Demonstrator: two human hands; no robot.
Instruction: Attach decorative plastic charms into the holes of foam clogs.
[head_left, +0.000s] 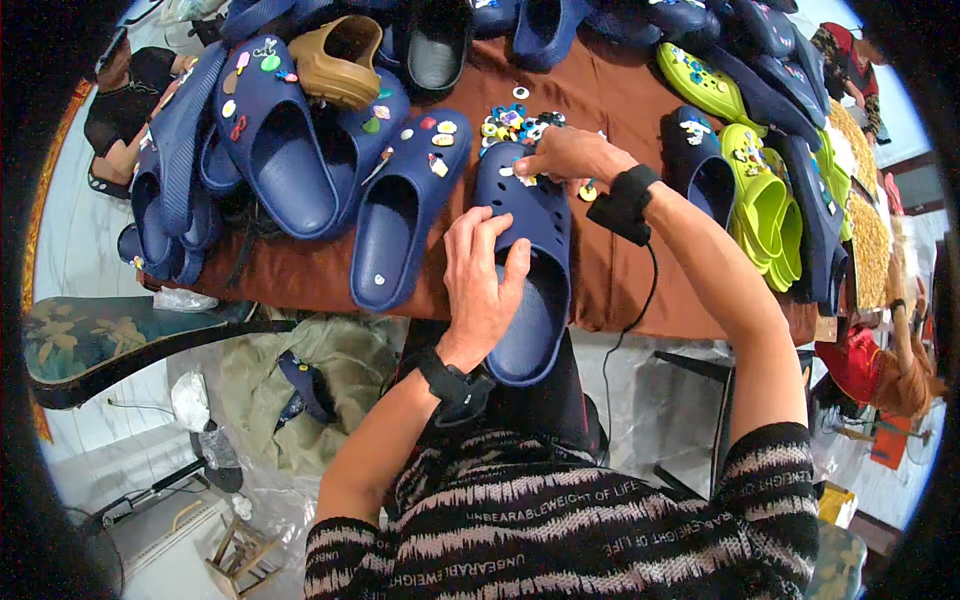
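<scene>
We have a navy clog (545, 220) in front of us at the near edge of the brown cloth (620, 285), its toe toward the pile of charms (520, 122) and its heel reaching past the table edge. Our left hand (478, 285) grasps the clog's left side near the foot opening. Our right hand (575, 157) is bent over the toe, fingertips at the small pale charms (507, 171) there; we cannot tell whether it pinches 1 of them or only presses.

The step looks like fitting charms into the toe holes. To do it well, we should keep the left grip firm, because a push on the toe could slide or tip the overhanging clog. We do best to line each stem up with 1 hole, press straight down, then check that it sits flat. We should also keep the wrist cord (645, 290) clear of the loose yellow charm (590, 190).
</scene>
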